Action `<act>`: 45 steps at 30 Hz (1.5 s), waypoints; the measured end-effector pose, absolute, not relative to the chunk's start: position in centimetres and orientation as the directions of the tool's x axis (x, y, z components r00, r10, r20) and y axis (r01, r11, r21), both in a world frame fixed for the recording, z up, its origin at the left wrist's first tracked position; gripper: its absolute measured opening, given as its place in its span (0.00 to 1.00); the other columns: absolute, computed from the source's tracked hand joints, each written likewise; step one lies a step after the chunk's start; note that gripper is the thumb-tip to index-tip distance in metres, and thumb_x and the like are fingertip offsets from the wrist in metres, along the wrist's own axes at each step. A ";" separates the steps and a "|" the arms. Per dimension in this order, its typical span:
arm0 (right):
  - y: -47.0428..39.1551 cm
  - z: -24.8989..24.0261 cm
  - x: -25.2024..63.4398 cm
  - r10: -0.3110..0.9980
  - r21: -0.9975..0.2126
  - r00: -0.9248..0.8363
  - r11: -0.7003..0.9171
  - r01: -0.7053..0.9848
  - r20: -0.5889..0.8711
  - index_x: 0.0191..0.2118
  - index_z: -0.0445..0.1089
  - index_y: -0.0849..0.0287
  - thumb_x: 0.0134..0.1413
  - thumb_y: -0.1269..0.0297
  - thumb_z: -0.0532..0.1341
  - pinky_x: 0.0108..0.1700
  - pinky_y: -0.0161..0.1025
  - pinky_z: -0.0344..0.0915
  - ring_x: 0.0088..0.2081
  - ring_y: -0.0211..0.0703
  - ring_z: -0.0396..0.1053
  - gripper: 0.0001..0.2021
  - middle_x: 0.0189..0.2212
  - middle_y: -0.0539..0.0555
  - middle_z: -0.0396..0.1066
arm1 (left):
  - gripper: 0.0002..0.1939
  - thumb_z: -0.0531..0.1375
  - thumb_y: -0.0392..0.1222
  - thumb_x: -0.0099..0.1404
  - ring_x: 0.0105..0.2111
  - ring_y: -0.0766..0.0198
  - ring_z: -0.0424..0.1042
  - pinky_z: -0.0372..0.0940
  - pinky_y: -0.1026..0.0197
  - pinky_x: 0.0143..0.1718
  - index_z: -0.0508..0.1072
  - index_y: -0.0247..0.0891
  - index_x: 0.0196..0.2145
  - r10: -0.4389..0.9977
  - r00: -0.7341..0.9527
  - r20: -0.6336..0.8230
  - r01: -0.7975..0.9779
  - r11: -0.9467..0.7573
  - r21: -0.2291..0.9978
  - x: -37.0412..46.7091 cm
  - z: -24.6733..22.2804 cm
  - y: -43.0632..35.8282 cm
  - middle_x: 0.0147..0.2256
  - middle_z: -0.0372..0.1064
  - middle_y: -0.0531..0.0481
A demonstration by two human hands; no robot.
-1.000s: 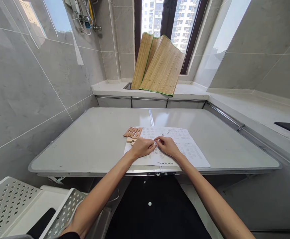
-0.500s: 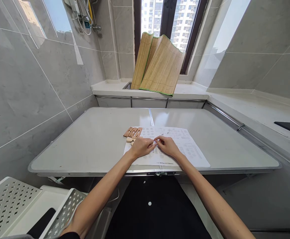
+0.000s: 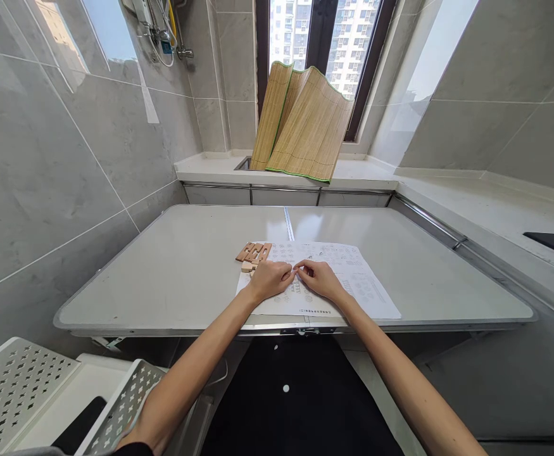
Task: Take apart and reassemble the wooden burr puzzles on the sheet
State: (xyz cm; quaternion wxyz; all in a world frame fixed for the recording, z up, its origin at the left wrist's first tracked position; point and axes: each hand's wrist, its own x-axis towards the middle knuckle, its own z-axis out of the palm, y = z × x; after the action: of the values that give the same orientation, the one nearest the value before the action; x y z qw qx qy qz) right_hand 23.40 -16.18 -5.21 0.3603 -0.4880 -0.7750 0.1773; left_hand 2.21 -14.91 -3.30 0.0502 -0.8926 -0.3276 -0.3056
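A printed white sheet (image 3: pixel 366 291) lies on the white folding table (image 3: pixel 163 272). Over its left part is my left hand (image 3: pixel 273 279), fingers curled together and pointing right. My right hand (image 3: pixel 321 278) faces it with bent, pinched fingers, and the fingertips of both hands meet or nearly meet. Anything between them is too small to make out. Reddish-brown slotted wooden pieces (image 3: pixel 254 252) lie at the sheet's upper left corner. Just beyond my left hand, pale wooden pieces (image 3: pixel 247 267) are partly hidden by it.
Behind the table, a folded bamboo mat (image 3: pixel 309 126) leans against the window on a white ledge (image 3: pixel 210 166). A metal rail runs along the right side. A white perforated basket (image 3: pixel 25 380) stands at the lower left.
My left hand has shifted very slightly at the fingers. Otherwise the hands, sheet and wooden pieces look the same.
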 end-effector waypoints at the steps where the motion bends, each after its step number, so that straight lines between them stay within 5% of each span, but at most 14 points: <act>1: -16.2 -5.2 23.4 0.884 -0.626 -0.263 0.461 0.629 0.387 0.41 0.79 0.54 0.66 0.59 0.59 0.31 0.37 0.59 0.24 0.40 0.67 0.11 0.22 0.47 0.72 | 0.24 0.56 0.44 0.74 0.20 0.65 0.61 0.52 0.60 0.27 0.58 0.40 0.20 0.567 0.576 0.589 0.637 -0.763 0.111 2.2 -3.2 -14.9 0.19 0.63 0.55; 5: -16.1 -5.4 23.4 0.884 -0.626 -0.258 0.460 0.630 0.389 0.41 0.79 0.54 0.68 0.57 0.59 0.32 0.37 0.60 0.24 0.40 0.67 0.12 0.23 0.48 0.72 | 0.18 0.57 0.45 0.75 0.35 0.56 0.70 0.62 0.54 0.41 0.65 0.41 0.26 0.630 0.406 0.662 0.759 -0.636 0.141 2.0 -2.7 -14.5 0.29 0.71 0.48; 9: -16.0 -5.6 23.5 0.886 -0.625 -0.257 0.456 0.634 0.386 0.41 0.80 0.54 0.68 0.56 0.59 0.32 0.37 0.60 0.24 0.41 0.68 0.13 0.23 0.48 0.73 | 0.09 0.58 0.46 0.74 0.49 0.44 0.67 0.62 0.44 0.50 0.72 0.39 0.38 0.681 0.196 0.706 0.864 -0.461 0.205 1.3 -2.3 -14.1 0.45 0.72 0.37; 17: -16.0 -5.6 23.5 0.883 -0.615 -0.262 0.460 0.640 0.388 0.41 0.80 0.54 0.68 0.55 0.58 0.32 0.38 0.61 0.25 0.42 0.68 0.14 0.24 0.49 0.74 | 0.20 0.59 0.56 0.71 0.61 0.32 0.59 0.53 0.31 0.62 0.74 0.37 0.50 0.744 -0.001 0.668 0.932 -0.241 0.270 0.1 -2.7 -13.3 0.58 0.66 0.29; 29: -16.1 -5.3 23.5 0.885 -0.622 -0.260 0.458 0.635 0.385 0.41 0.80 0.54 0.68 0.56 0.58 0.32 0.38 0.61 0.25 0.41 0.68 0.13 0.23 0.48 0.73 | 0.24 0.49 0.61 0.77 0.59 0.35 0.65 0.32 0.19 0.66 0.82 0.51 0.48 0.843 0.020 0.538 0.925 -0.220 0.309 -0.4 -3.4 -13.2 0.45 0.80 0.41; 45: -16.0 -5.4 23.4 0.874 -0.611 -0.244 0.471 0.636 0.420 0.40 0.79 0.54 0.68 0.56 0.58 0.32 0.38 0.62 0.24 0.41 0.67 0.13 0.22 0.48 0.72 | 0.25 0.44 0.54 0.81 0.56 0.44 0.71 0.47 0.28 0.67 0.79 0.55 0.56 0.846 0.335 0.415 0.830 -0.474 0.295 0.4 -2.8 -13.8 0.57 0.76 0.48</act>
State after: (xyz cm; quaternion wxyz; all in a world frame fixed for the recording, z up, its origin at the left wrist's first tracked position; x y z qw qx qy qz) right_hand 23.44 -16.04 -5.43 0.3728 -0.4886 -0.7724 0.1599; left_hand 0.43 -13.83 -2.77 -0.0151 -0.8169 -0.5128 -0.2636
